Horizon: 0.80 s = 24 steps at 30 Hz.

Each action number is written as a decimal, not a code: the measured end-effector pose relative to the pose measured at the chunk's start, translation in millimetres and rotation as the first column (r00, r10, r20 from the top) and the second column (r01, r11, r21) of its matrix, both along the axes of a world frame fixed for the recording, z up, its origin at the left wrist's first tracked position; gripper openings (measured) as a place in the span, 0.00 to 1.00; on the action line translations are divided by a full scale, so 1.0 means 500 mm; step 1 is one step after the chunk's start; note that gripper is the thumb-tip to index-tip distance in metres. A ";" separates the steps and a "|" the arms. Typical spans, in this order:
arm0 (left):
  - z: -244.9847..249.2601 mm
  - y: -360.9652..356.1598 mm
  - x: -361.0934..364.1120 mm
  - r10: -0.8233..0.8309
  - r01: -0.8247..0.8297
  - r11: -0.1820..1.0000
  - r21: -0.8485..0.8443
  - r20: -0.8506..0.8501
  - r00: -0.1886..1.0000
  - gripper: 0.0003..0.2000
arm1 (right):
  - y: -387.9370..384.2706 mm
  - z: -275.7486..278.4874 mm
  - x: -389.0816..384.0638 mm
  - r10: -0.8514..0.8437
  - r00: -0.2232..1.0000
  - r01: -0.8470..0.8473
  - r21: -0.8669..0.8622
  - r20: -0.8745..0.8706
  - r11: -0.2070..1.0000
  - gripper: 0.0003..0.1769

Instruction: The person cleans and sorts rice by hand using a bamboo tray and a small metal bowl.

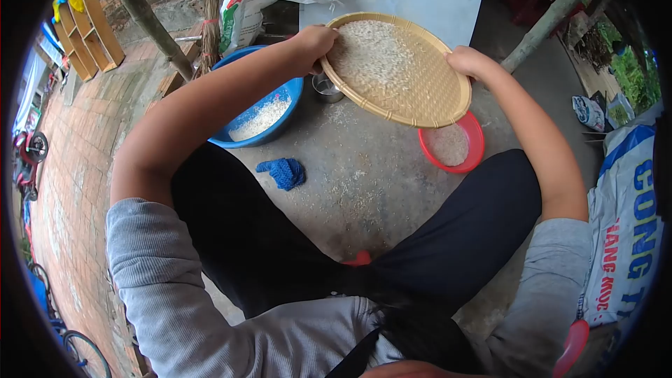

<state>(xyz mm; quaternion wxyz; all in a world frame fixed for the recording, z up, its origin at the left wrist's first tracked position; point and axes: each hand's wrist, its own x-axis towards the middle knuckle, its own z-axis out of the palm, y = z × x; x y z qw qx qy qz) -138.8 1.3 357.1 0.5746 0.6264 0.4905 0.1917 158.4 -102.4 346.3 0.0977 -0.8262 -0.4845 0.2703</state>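
Between my hands is a round woven bamboo winnowing tray, tilted and held up off the floor. White grains that look like rice lie mostly on its left half, slightly blurred. My left hand is closed round the tray's left rim. On the opposite side, my right hand grips the right rim. Under the tray's lower right edge stands a red basin with grain in it. A large blue tub, partly hidden by my left arm, holds more white grain. A small metal bowl sits beside the tub.
A crumpled blue cloth lies on the concrete floor, where loose grains are scattered. Sacks stand behind the tub, near a straw broom. A large printed sack is at my right. Wooden poles slant at both sides.
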 end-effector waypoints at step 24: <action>-0.003 -0.001 -0.006 0.000 0.002 0.999 -0.036 0.046 0.999 0.15 | -0.001 -0.004 0.017 0.046 0.986 -0.064 0.114 0.157 0.991 0.24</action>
